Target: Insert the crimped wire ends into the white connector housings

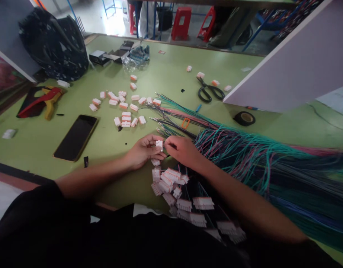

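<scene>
My left hand [145, 150] pinches a small white connector housing [159, 144] between thumb and fingers. Right beside it, my right hand [184, 149] is closed with thumb and forefinger together at the housing's right side; what lies in that pinch is too small to make out. Below both hands is a pile of white connectors [170, 178] with wires attached, trailing down to the right. Loose white and orange housings [126, 119] lie scattered beyond my left hand. A thick bundle of green, pink and black wires [230, 137] runs off to the right, some bare-tipped ends near my hands.
A phone [76, 137] and a red and yellow tool [43, 102] lie at left, before a dark bag [54, 44]. Black scissors [209, 90] and a tape roll [244, 118] lie near the white panel [277, 63] at right. Red stools [181, 23] stand behind the green table [166, 67].
</scene>
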`<state>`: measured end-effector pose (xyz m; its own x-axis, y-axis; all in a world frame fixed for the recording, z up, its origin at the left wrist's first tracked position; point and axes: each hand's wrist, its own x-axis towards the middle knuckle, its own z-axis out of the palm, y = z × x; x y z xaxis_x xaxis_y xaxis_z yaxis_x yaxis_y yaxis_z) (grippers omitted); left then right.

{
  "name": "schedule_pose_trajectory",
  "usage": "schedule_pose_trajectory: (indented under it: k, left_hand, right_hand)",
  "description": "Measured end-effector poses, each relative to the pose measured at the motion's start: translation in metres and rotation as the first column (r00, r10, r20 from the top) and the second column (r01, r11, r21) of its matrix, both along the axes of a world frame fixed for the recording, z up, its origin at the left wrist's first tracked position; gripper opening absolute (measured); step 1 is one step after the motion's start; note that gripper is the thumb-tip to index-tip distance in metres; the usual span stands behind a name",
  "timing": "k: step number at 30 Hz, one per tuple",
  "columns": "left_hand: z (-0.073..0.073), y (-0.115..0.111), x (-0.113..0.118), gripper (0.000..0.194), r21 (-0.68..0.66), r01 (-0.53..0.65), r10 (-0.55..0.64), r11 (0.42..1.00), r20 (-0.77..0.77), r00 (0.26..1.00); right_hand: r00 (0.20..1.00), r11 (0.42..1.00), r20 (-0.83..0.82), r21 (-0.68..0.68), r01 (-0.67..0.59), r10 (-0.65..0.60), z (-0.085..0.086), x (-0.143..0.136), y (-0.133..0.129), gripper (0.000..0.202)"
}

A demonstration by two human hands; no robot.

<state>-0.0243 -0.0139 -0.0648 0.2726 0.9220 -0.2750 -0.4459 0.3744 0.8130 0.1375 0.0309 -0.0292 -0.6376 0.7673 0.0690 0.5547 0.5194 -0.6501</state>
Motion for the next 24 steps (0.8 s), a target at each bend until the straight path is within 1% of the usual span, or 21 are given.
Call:
schedule_pose_trajectory:
  k: [1, 3, 5, 6, 7, 8, 10, 11, 12, 13, 14, 15, 16, 17, 18, 19, 21, 23, 24]
  left_hand:
    - [0.000, 0.000, 0.000, 0.036, 0.003, 0.000, 0.000, 1.000, -0.006, 1.000]
    - [0.000, 0.000, 0.000, 0.035, 0.005, 0.018, -0.018, 1.000, -0.013, 1.000]
    - [0.000, 0.000, 0.000, 0.035, 0.008, 0.060, -0.060, 0.998, -0.008, 0.998]
    - [-0.001, 0.001, -0.001, 0.035, 0.012, 0.086, -0.086, 0.996, -0.003, 0.996]
    - [-0.001, 0.001, -0.001, 0.035, 0.015, 0.110, -0.110, 0.994, 0.004, 0.994]
    - [-0.002, 0.001, -0.001, 0.035, 0.019, 0.127, -0.127, 0.992, 0.014, 0.992]
    - [-0.003, 0.002, -0.002, 0.035, 0.020, 0.135, -0.136, 0.991, 0.035, 0.990]
    - [-0.003, 0.002, -0.002, 0.036, 0.017, 0.132, -0.132, 0.991, 0.044, 0.990]
    - [-0.003, 0.003, -0.003, 0.036, 0.011, 0.127, -0.127, 0.992, 0.050, 0.991]
    - [-0.003, 0.003, -0.003, 0.037, 0.005, 0.125, -0.125, 0.992, 0.054, 0.991]
    - [-0.002, 0.003, -0.003, 0.037, 0.000, 0.124, -0.124, 0.992, 0.055, 0.991]
    - [-0.001, 0.003, -0.003, 0.036, -0.003, 0.124, -0.124, 0.992, 0.056, 0.991]
    - [-0.001, 0.003, -0.003, 0.036, -0.005, 0.122, -0.121, 0.993, 0.058, 0.991]
    - [0.000, 0.003, -0.002, 0.036, -0.005, 0.117, -0.117, 0.993, 0.062, 0.991]
    - [0.001, 0.003, -0.002, 0.035, -0.005, 0.109, -0.108, 0.994, 0.068, 0.992]
    - [0.001, 0.003, -0.002, 0.034, -0.003, 0.098, -0.097, 0.995, 0.075, 0.992]
    - [0.002, 0.003, -0.002, 0.032, -0.005, 0.081, -0.080, 0.997, 0.085, 0.993]
    - [0.001, 0.003, -0.002, 0.027, -0.009, 0.088, -0.087, 0.996, 0.090, 0.992]
    - [0.001, 0.004, -0.002, 0.026, -0.012, 0.095, -0.094, 0.995, 0.093, 0.991]
  right_hand:
    - [1.000, 1.000, 0.004, 0.000, 0.000, 0.000, 0.001, 0.001, 0.000, 0.015]
    - [0.998, 0.997, 0.023, -0.052, -0.054, 0.056, 0.005, 0.003, 0.008, 0.015]
    - [0.994, 0.992, 0.055, -0.089, -0.086, 0.091, 0.011, 0.005, 0.024, 0.016]
    - [0.994, 0.996, 0.083, -0.070, -0.059, 0.064, 0.013, 0.006, 0.035, 0.016]
    - [0.993, 0.999, 0.113, 0.010, 0.038, -0.039, 0.014, 0.005, 0.047, 0.015]
    - [0.976, 0.986, 0.160, 0.103, 0.133, -0.148, 0.014, 0.004, 0.058, 0.011]
    - [0.931, 0.949, 0.246, 0.228, 0.216, -0.271, 0.011, 0.002, 0.078, 0.005]
    - [0.917, 0.933, 0.253, 0.266, 0.242, -0.310, 0.009, 0.002, 0.086, 0.006]
    - [0.914, 0.922, 0.226, 0.276, 0.272, -0.337, 0.007, 0.002, 0.091, 0.008]
    - [0.917, 0.913, 0.163, 0.258, 0.317, -0.364, 0.006, 0.004, 0.094, 0.009]
    - [0.918, 0.907, 0.076, 0.206, 0.368, -0.390, 0.006, 0.005, 0.094, 0.009]
    - [0.914, 0.907, -0.013, 0.125, 0.403, -0.405, 0.008, 0.007, 0.092, 0.008]
    - [0.914, 0.916, -0.085, 0.032, 0.400, -0.396, 0.012, 0.008, 0.088, 0.008]
    - [0.920, 0.931, -0.137, -0.049, 0.363, -0.366, 0.017, 0.007, 0.081, 0.009]
    - [0.936, 0.950, -0.169, -0.097, 0.297, -0.309, 0.023, 0.004, 0.072, 0.011]
    - [0.960, 0.974, -0.178, -0.108, 0.199, -0.216, 0.030, 0.000, 0.062, 0.012]
    - [0.987, 0.998, -0.162, -0.057, 0.003, -0.012, 0.044, -0.012, 0.041, 0.014]
    - [0.973, 0.979, -0.128, -0.054, -0.199, 0.190, 0.055, -0.022, 0.024, 0.017]
    - [0.958, 0.961, -0.128, -0.073, -0.266, 0.256, 0.058, -0.023, 0.019, 0.019]
